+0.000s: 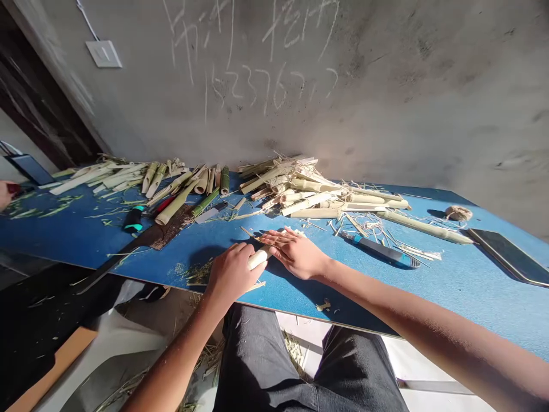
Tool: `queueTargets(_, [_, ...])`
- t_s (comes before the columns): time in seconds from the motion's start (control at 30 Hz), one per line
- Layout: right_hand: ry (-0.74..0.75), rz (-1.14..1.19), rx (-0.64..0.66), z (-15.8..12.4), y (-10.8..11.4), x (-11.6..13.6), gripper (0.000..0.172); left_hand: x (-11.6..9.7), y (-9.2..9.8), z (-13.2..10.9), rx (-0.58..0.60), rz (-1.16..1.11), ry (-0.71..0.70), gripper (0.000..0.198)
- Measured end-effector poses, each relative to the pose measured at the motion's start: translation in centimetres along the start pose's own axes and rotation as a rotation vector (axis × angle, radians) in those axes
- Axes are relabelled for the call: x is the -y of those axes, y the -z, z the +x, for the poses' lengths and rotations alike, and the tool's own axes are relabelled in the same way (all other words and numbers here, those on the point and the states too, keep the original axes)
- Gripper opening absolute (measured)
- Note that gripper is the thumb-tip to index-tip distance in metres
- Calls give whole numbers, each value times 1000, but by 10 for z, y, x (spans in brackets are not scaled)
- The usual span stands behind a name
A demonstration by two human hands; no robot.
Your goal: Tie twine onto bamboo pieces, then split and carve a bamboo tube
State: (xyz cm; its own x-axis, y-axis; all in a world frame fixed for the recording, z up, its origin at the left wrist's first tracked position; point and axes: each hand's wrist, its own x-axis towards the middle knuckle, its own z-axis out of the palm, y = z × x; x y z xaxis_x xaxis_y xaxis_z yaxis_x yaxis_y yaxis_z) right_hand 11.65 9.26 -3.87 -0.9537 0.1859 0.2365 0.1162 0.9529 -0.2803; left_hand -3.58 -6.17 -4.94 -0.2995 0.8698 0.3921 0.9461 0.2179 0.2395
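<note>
A short, pale, peeled bamboo piece (258, 257) lies at the near edge of the blue table. My left hand (231, 270) is closed around its near end. My right hand (297, 252) rests over the far end, palm down with the fingers stretched out flat; they cover most of that end. Thin shavings (199, 273) lie just left of my left hand. To the right of my right hand is a dark utility knife (380, 250) with blue accents. Beyond both hands, a heap of split bamboo (300, 186) lies against the wall.
A long-handled cleaver (171, 228) juts over the table's left front edge. A black-and-teal handle (134, 219) lies beside it. More bamboo strips (120, 174) line the back left. At right are a twine ball (458, 213) and a dark tablet (512, 254). Another person's hand (6, 194) shows far left.
</note>
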Motion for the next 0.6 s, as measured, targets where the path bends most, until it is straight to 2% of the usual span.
queueTargets(0.13, [-54,-16,-18,3,0,-1,54,0,2,-2,-17,25,7,18])
queueTargets(0.3, [121,11,28,-7,5,-20,63,3,-2,-2,-35,-34,9,20])
queueTargets(0.43, [10,-38,14,1,3,-16,64,6,-5,-3,-77,2,-26,20])
queueTargets(0.6, [-88,-111,5,12,-1,-4,65,6,-5,-4,-76,-4,-29,19])
